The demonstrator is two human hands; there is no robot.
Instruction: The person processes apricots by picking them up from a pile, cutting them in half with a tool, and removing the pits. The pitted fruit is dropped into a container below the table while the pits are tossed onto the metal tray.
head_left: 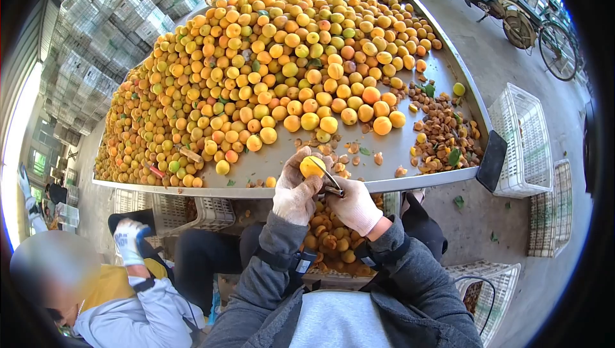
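Left hand (293,191), white-gloved, is raised at the near rim of the grey metal sorting table (416,179), fingers curled around a round yellow apricot (312,166). Right hand (353,207) grips a small metal blade (332,185) against it. Bare tabletop lies directly beyond.

This is a fruit-processing shed open to a concrete yard. A big metal table (397,149) is heaped with apricots (269,72), beside a pile of pits (442,136). White crates (96,47) are stacked along the wall, and bicycles (519,21) are parked nearby.
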